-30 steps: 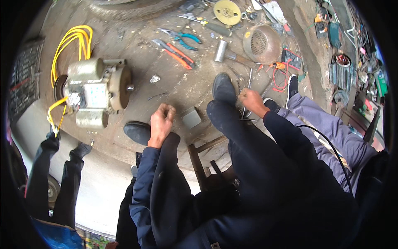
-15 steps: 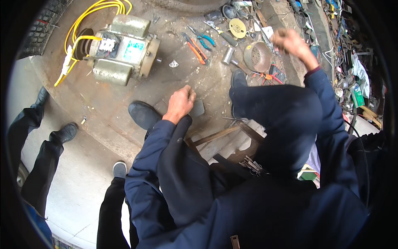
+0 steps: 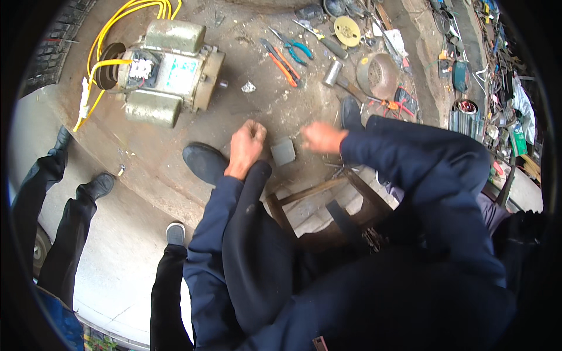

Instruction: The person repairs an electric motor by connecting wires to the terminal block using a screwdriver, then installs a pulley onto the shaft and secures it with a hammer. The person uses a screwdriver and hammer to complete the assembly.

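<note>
Dull, tarnished metal motor [image 3: 167,73] at upper left with glossy yellow plastic cables [image 3: 117,29], rough dusty concrete floor [image 3: 263,105], matt grey block [image 3: 283,151] at centre, orange plastic-handled pliers [image 3: 280,58], worn wooden stool [image 3: 316,202], matt navy cloth sleeves [image 3: 410,152].

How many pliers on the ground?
2: orange-handled pliers and teal-handled pliers, side by side right of the grey electric motor. More may hide in the right-hand clutter.
</note>
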Tool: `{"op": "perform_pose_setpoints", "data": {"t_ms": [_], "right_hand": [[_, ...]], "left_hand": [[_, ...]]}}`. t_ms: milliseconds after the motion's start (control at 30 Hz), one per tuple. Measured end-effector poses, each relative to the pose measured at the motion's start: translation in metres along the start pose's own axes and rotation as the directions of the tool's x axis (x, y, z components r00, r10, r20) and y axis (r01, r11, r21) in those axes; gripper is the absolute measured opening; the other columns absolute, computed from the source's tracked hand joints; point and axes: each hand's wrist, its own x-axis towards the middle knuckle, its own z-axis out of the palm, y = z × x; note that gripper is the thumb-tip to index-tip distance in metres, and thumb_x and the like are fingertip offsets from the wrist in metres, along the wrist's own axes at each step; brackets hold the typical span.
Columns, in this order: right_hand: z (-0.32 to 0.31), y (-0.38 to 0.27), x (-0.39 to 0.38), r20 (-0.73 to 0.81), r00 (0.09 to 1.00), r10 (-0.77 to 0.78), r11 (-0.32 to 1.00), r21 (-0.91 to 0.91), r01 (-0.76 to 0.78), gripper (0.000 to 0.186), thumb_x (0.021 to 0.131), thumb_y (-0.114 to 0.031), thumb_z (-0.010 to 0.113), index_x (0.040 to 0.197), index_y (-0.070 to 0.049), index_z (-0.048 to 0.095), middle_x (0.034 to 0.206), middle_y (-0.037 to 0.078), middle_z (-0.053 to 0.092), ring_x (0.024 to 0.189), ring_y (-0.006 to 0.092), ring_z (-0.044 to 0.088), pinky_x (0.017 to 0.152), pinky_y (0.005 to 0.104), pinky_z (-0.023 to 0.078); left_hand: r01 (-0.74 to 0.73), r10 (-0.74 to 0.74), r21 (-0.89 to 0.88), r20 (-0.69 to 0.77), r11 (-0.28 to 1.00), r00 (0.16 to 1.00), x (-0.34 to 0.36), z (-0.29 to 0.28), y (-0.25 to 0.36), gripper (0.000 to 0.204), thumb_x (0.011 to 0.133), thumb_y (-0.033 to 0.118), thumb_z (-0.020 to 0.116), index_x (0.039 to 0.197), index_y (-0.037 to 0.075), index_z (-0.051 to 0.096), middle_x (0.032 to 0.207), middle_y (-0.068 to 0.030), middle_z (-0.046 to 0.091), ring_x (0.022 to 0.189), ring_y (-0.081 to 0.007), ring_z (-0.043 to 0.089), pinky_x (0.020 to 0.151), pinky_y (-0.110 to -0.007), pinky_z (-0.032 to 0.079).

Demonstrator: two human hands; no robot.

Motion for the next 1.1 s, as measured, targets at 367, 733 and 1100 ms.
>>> {"op": "perform_pose_setpoints", "data": {"t_ms": [367,733,1100], "right_hand": [[0.088,0.007,0.000,-0.341,0.939,-0.050,0.994,0.072,0.079,0.022,0.090,-0.001,0.064,0.110,-0.001,0.056,0.102,0.026,0.065,0.095,0.0496,0.070,0.081,0.0561,0.058],[0.069,0.009,0.019,-0.360,0.922,0.146,0.958,0.285,-0.040,0.017,0.097,-0.008,0.062,0.109,0.001,0.055,0.109,0.032,0.064,0.094,0.0559,0.066,0.083,0.0622,0.054],[0.086,0.009,-0.006,-0.483,0.867,0.120,0.941,0.333,0.055,0.029,0.099,-0.016,0.069,0.118,-0.003,0.052,0.115,0.027,0.061,0.099,0.0519,0.066,0.084,0.0593,0.053]], "left_hand": [[0.014,-0.016,-0.083,-0.026,0.996,1.000,0.002,0.008,-0.014,0.028,0.108,0.025,0.068,0.094,0.001,0.069,0.076,-0.0034,0.068,0.066,-0.0096,0.063,0.062,-0.030,0.053],[0.101,-0.256,-0.701,-0.120,0.706,0.959,0.004,-0.036,-0.010,0.020,0.109,0.022,0.066,0.110,0.002,0.069,0.090,-0.0073,0.073,0.073,-0.0163,0.070,0.066,-0.030,0.055],[0.051,-0.302,-0.762,-0.193,0.645,0.934,0.000,-0.038,-0.018,0.019,0.108,0.019,0.067,0.110,0.001,0.070,0.089,-0.0088,0.074,0.071,-0.0169,0.070,0.064,-0.029,0.056]]}}
